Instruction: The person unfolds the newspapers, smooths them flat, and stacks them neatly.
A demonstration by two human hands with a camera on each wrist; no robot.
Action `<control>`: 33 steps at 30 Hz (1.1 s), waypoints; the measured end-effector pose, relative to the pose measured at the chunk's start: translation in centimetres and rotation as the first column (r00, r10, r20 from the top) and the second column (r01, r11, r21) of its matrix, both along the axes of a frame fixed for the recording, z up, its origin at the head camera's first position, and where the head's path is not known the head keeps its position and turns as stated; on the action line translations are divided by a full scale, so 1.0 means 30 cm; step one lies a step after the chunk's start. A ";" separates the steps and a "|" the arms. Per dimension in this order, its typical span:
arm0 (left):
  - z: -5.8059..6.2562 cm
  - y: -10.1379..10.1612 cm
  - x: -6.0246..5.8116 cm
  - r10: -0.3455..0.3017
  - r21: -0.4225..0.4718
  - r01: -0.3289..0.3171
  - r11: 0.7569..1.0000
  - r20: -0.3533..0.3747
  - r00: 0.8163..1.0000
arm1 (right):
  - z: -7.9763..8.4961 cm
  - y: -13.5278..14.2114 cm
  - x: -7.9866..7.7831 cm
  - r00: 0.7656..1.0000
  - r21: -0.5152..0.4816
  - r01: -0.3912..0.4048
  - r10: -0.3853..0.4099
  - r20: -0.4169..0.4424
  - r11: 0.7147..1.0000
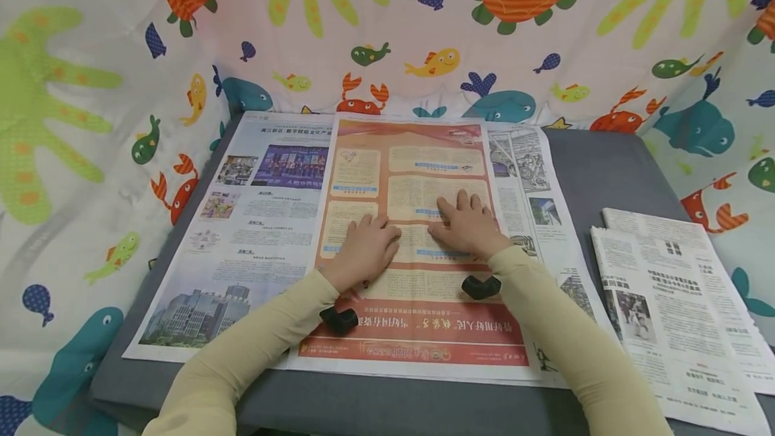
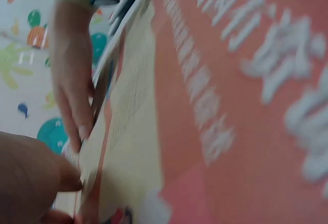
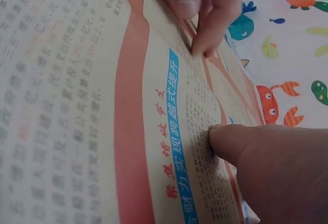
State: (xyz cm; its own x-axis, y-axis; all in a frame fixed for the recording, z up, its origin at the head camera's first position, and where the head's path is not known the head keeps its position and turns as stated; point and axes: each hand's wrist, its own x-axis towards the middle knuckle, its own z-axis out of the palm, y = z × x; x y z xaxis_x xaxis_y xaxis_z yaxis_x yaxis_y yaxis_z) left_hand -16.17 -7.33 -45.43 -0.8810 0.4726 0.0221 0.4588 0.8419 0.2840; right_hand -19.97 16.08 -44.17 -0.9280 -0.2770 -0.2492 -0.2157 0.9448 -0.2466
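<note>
A large newspaper sheet [image 1: 418,284] with orange and red print lies spread out, its headline upside down in the head view. My left hand [image 1: 366,251] rests on it left of centre, fingertips touching the paper. Farther right and slightly farther away, my right hand [image 1: 469,224] touches the same sheet with its fingers spread. Neither hand holds anything. In the left wrist view the left hand [image 2: 25,178] is partly cut off, with the right hand [image 2: 74,80] beyond it. The right thumb [image 3: 238,142] presses on the page in the right wrist view.
Other newspaper pages [image 1: 260,241] lie on the left, and more pages [image 1: 533,200] show at the right. Folded newspapers [image 1: 678,315] sit at the right of the grey table [image 1: 605,167]. A curtain [image 1: 387,12] with sea-animal prints surrounds the back and sides.
</note>
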 end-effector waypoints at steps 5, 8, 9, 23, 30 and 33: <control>-0.005 -0.010 -0.027 0.006 0.134 0.008 0.991 -0.106 0.994 | -0.011 0.002 0.003 1.000 0.010 0.010 -0.009 -0.008 1.000; -0.002 -0.011 -0.032 0.005 0.147 0.009 0.989 -0.095 0.995 | -0.014 0.003 0.004 1.000 0.020 0.004 -0.004 -0.022 1.000; -0.002 -0.011 -0.032 0.005 0.144 0.008 0.990 -0.093 0.996 | -0.014 0.004 0.004 1.000 0.020 0.003 -0.002 -0.023 1.000; -0.011 -0.001 -0.016 0.020 0.139 -0.006 0.990 -0.098 0.995 | -0.006 0.217 0.061 0.998 -0.040 -0.052 0.050 -0.043 0.998; 0.031 0.091 0.017 -0.054 0.055 0.054 0.997 -0.005 0.999 | 0.005 0.368 0.146 0.995 -0.039 -0.041 0.037 -0.093 0.998; 0.048 0.191 0.039 -0.149 0.038 0.148 0.988 0.005 0.989 | 0.000 0.387 0.163 0.994 -0.058 -0.030 0.024 -0.105 0.998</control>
